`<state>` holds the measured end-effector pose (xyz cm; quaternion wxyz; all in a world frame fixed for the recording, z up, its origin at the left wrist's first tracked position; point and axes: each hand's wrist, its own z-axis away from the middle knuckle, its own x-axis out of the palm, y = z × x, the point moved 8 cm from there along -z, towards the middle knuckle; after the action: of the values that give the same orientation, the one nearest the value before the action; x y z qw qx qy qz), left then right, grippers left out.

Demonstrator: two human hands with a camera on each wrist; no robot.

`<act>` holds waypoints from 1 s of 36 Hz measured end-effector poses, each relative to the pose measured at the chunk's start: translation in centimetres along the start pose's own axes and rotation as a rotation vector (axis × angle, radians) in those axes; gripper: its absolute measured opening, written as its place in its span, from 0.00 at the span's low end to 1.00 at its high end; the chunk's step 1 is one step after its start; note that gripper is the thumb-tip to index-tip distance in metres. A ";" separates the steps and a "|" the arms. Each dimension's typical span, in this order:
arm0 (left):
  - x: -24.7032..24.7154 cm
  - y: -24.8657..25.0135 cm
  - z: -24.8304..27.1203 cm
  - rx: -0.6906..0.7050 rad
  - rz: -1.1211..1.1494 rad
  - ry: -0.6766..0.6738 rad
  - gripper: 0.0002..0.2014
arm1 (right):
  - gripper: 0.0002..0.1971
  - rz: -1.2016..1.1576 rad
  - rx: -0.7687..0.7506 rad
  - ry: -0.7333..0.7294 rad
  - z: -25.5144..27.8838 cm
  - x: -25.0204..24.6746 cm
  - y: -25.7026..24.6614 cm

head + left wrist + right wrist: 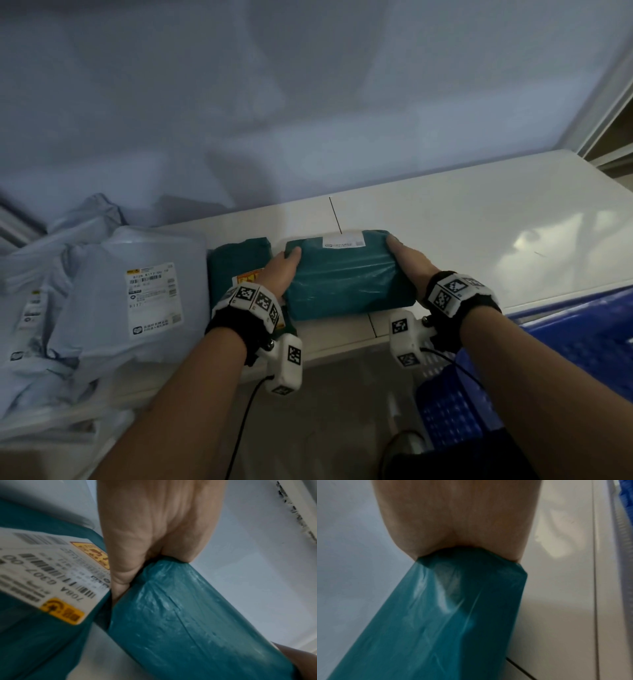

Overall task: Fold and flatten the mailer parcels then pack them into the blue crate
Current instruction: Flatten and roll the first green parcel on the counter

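A folded teal mailer parcel (346,274) with a white label on its far edge lies on the white table (479,219). My left hand (282,270) grips its left end, thumb on top. My right hand (407,262) grips its right end. The left wrist view shows the teal parcel (180,622) with my left hand (154,534) clamped over its end and fingers tucked beside it. In the right wrist view the parcel (445,615) runs away from my right hand (457,520). The blue crate (548,359) sits low at the right, below the table edge.
A second teal parcel (239,263) with a label lies just left of the held one, also in the left wrist view as the labelled parcel (42,588). A heap of pale blue-grey mailer bags (102,294) fills the left. A wall stands behind the table.
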<state>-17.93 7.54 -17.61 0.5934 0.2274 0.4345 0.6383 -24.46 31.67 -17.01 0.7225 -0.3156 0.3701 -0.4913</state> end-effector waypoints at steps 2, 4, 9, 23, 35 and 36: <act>0.7 0.4 1.4 0.024 0.094 -0.057 0.24 | 0.32 -0.008 0.013 -0.032 0.1 0.3 0.3; 0.7 -0.3 1.5 0.059 0.080 -0.079 0.29 | 0.26 0.002 0.029 -0.047 0.4 0.3 0.4; 0.9 -1.0 1.3 0.070 -0.152 -0.166 0.43 | 0.23 0.133 0.002 -0.049 0.5 0.7 -0.3; 0.7 3.2 -0.4 0.264 -0.406 0.164 0.38 | 0.39 0.391 -0.104 0.250 -0.5 -0.6 -0.6; 0.3 -0.4 -1.3 0.029 -0.222 0.156 0.30 | 0.33 0.377 -0.100 0.100 -2.6 0.0 0.1; 0.4 -0.4 -1.3 0.039 -0.225 0.151 0.27 | 0.33 0.388 -0.102 0.100 -2.6 0.0 0.1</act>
<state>-18.88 7.49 -18.69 0.6221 0.1401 0.5132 0.5745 -26.57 31.48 -18.45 0.7673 -0.2497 0.4838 -0.3388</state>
